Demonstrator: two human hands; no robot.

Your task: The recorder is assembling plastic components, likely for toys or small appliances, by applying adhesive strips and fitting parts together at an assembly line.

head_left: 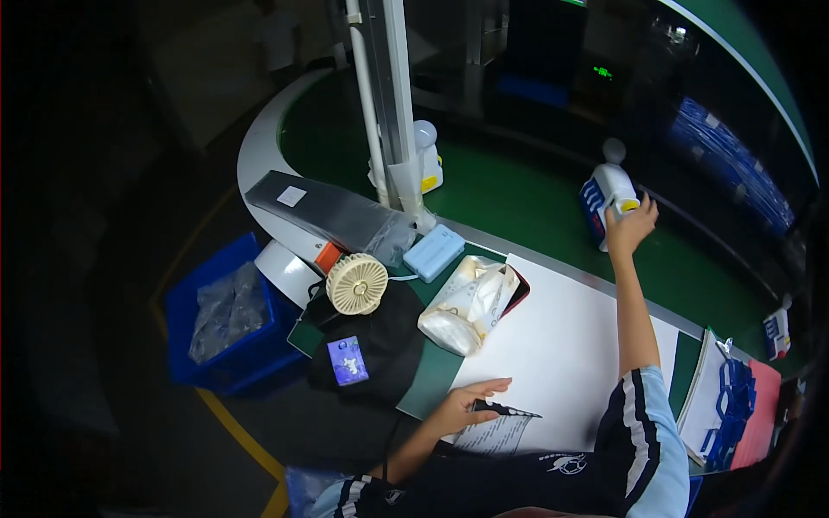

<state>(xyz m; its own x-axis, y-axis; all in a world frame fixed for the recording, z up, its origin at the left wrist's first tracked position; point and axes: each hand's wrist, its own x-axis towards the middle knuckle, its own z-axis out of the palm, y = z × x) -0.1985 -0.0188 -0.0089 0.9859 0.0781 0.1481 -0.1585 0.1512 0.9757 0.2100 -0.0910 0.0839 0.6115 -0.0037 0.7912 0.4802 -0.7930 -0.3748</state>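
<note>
Two risks: your right hand (pixel 630 226) closes loosely around the white-and-blue device (pixel 609 197), which could tip; your left hand (pixel 471 401), near the white sheet (pixel 561 345), pinches a dark pen (pixel 505 409).

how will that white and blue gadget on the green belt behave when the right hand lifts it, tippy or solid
The white and blue device stands upright and looks taller than its base, so a push would probably tip it. Its shell looks like hard plastic, so likely stiff and fairly light. The right hand touches only its upper part near the yellow end, so it may swing when lifted.
</note>
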